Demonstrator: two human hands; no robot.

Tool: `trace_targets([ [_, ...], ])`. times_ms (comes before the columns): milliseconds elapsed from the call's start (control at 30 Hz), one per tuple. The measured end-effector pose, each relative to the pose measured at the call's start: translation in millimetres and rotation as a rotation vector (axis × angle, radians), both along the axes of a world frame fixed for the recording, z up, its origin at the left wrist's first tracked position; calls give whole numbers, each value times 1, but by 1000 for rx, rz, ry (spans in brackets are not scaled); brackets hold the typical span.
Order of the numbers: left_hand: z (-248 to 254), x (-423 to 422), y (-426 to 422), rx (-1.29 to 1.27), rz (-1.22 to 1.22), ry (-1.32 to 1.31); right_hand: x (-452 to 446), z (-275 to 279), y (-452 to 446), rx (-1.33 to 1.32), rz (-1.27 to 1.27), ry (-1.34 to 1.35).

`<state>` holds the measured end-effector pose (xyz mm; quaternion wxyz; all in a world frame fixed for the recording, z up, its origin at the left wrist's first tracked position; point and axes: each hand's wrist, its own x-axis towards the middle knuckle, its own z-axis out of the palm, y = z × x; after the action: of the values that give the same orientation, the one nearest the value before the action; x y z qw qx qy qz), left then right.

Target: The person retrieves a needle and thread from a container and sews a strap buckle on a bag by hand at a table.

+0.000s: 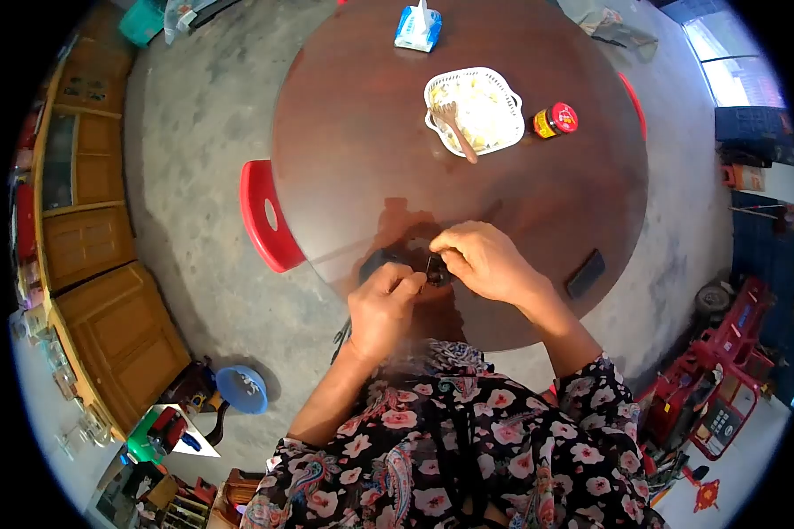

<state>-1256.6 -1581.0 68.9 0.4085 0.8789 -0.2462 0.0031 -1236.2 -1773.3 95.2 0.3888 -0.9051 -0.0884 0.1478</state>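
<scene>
Pinching with both hands, thumb to curled fingers, just above the near part of the round table; closed with the right hand, by the look of it, on the upper end of a thin dark thing; closed too with the left hand, fingertips beside the lower end, though cannot tell whether touching it; too small and dark to name. Directly below the right fingertips in the head view, in the narrow gap between the two pinches; with its long axis running roughly toward the body, from the right fingertips down to the left; nearer to the right hand at the far end, nearer to the left at the body end. Outward from there, on the tabletop: to the right, near the edge, a dark phone lying flat; farther off, a white basket of pale food, with a brown fork resting in it, handle over the near rim; just right of that, a jar with a red lid; near the far side, a tissue pack. Off the table: at left, a red chair; on the floor beyond, a blue basin.
</scene>
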Motion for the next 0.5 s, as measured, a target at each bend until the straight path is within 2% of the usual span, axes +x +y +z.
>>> trace_targets([
  [67, 2, 1, -1, -111, 45, 59, -2, -5, -2, -12, 5, 60],
  [133, 3, 2, -3, -170, 40, 128, -1, -1, -4, 278, -49, 448],
  [200, 3, 3, -5, -227, 36, 195, -4, -10, -3, 375, -83, 472],
  [267, 2, 3, -6, -343, 40, 370, -6, -12, -3, 474, -115, 494],
  [333, 4, 4, -7, -350, 50, 428, -7, -8, -3, 523, -210, 728],
  [500, 6, 4, -8, -342, 60, 527, -12, -14, -4, 664, -318, 732],
])
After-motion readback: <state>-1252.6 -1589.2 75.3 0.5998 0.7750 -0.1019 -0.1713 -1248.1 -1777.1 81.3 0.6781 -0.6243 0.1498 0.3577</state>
